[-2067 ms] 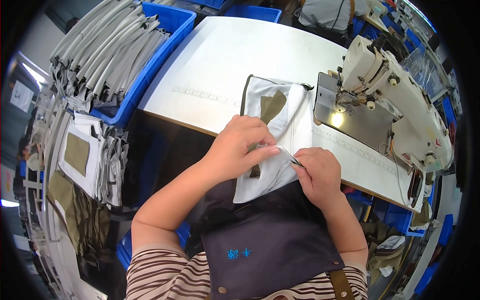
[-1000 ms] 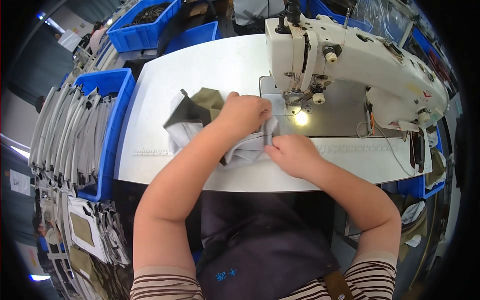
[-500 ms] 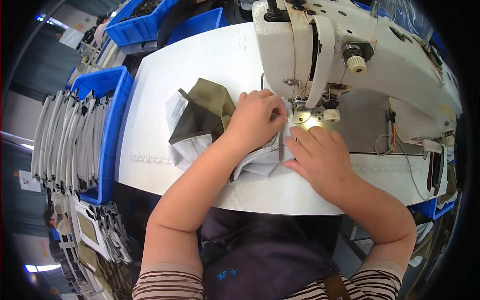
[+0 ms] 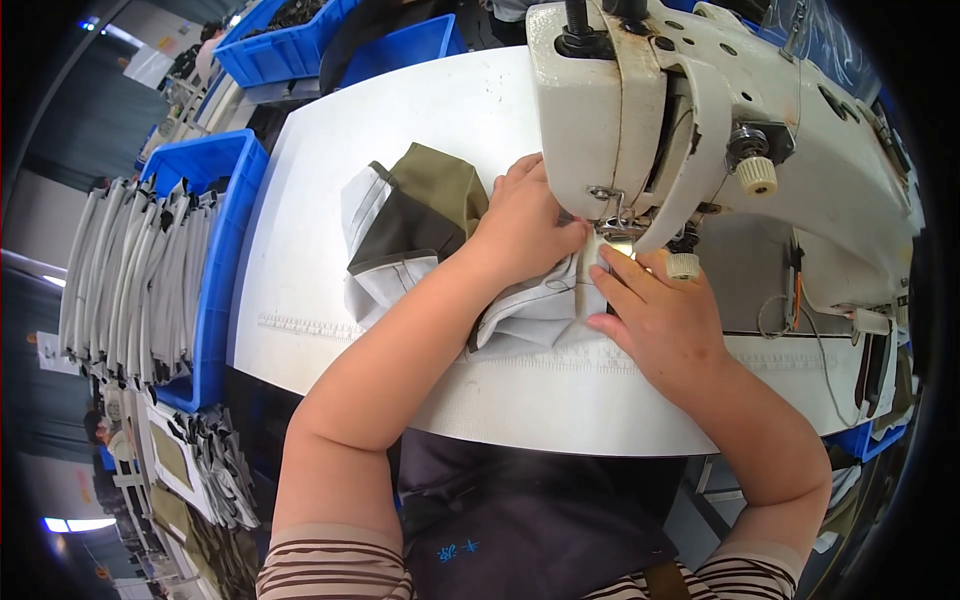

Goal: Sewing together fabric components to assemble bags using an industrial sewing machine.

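Note:
A sewn fabric piece (image 4: 440,210) in light grey, olive and dark brown lies bunched on the white sewing table, its right end at the needle area of a sewing machine (image 4: 610,110). My left hand (image 4: 528,225) grips this fabric just left of the presser foot (image 4: 622,232), thumb toward the needle and fingers partly hidden behind the machine head. On the fabric's pale edge, at the front of the foot, my right hand (image 4: 665,310) lies with its fingers stretched out. The needle tip cannot be made out.
Left of the table (image 4: 300,250) stands a blue bin (image 4: 225,260) with a stack of grey pieces (image 4: 140,285) over its side. More blue bins (image 4: 405,50) are behind. A thread (image 4: 815,330) and dark-handled snips (image 4: 875,350) lie at the right.
The machine and table appear shifted slightly right and lower in view. My left thumb has straightened toward the presser foot. My right fingers have come closer to the foot along the fabric.

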The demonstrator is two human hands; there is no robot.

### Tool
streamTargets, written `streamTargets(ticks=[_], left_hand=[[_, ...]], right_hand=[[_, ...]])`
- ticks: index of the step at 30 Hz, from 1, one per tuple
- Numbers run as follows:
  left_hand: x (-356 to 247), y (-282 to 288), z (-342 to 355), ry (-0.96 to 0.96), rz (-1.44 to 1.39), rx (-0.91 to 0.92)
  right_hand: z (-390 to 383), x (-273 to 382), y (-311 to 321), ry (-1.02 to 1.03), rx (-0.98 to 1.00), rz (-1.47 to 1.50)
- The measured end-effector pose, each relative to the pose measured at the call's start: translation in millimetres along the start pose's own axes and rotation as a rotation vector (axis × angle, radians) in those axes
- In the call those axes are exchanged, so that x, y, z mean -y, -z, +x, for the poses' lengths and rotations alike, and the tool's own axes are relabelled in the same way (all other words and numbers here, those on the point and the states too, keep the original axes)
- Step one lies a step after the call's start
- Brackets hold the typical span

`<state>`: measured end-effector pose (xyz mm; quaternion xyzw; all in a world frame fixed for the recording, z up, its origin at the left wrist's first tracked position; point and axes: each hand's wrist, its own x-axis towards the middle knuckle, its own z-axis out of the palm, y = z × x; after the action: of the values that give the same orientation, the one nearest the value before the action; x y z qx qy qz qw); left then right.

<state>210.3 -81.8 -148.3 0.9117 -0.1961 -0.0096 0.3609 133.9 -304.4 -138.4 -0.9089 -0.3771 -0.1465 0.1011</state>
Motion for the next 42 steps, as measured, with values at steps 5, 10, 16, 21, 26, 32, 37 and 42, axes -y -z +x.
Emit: streamTargets(ticks=[5,10,16,21,26,32,37,42], left_hand=[[2.5,0.5,3.5,-0.031,-0.061,0.018],[-6.9,2.7,1.8,0.035,-0.045,0.056],[-2.9,-1.0,1.9,0.013,-0.119,0.022],[3.1,-2.1,6.3,-0.031,-0.084,-0.025],[-7.3,3.4,-0.7,-0.077,-0.033,-0.071],[-46.9,40.7,-37.4,-0.139,0.390,-0.225],[-86.5,52.1,-61.9,-0.507,0.249,0.097],[-52.6,36.4,-64.2,-0.275,0.257,0.163]], right_hand=[[2.6,-2.2,-0.9,0.013,-0.048,0.020],[-1.9,-0.4,-3.2,-0.023,0.008,0.017],[-2.4,-1.3,-5.3,-0.017,-0.018,0.036],[4.3,0.0,-2.6,-0.008,-0.038,0.030],[1.1,1.8,1.1,-0.019,-0.004,0.115],[-2.0,-8.2,-1.3,-0.020,-0.088,0.193],[1.4,-23.6,1.0,-0.160,-0.060,0.312],[1.9,-31.9,2.7,-0.163,-0.095,0.369]])
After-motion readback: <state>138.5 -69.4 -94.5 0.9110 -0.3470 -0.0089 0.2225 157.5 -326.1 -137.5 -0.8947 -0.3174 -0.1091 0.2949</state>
